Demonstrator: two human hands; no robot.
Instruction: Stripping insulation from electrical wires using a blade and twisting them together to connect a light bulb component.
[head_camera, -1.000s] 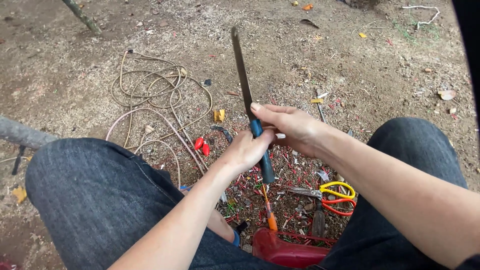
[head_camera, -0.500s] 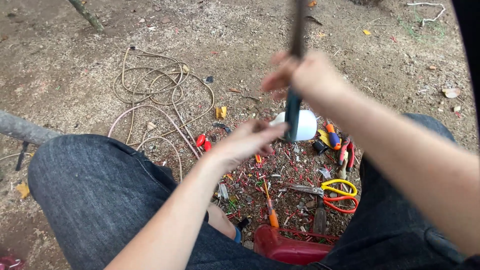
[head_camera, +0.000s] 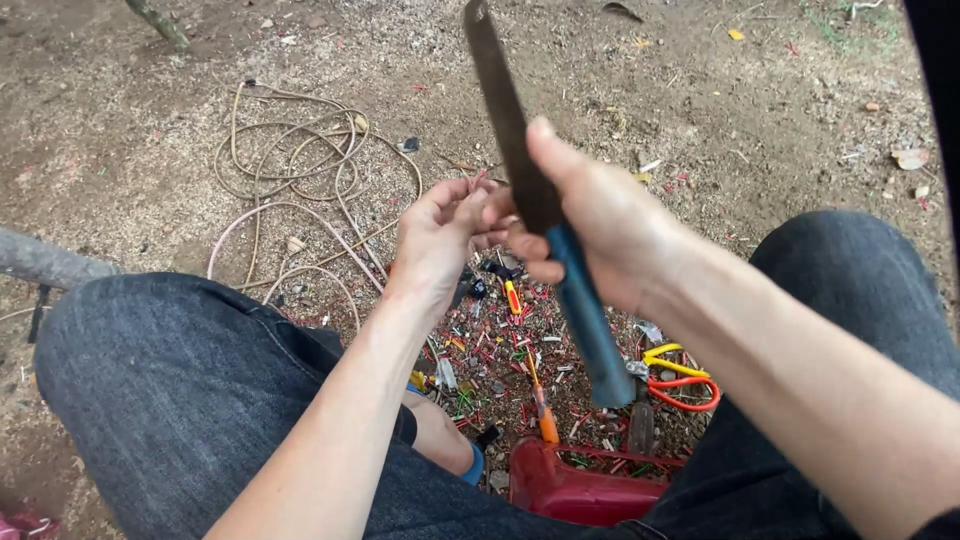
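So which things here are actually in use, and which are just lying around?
In use:
- long knife with a blue handle, gripped by the right hand
- left hand, fingertips by the blade, pinching something too small to tell

Lying about:
- coiled cable
- orange screwdriver
- yellow and orange-handled pliers
- red stool
- scattered wire offcuts

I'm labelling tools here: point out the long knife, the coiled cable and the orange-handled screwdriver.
long knife (head_camera: 505, 120), head view, on the flat blade.
coiled cable (head_camera: 290, 160), head view, on a loop.
orange-handled screwdriver (head_camera: 548, 427), head view, on its handle.
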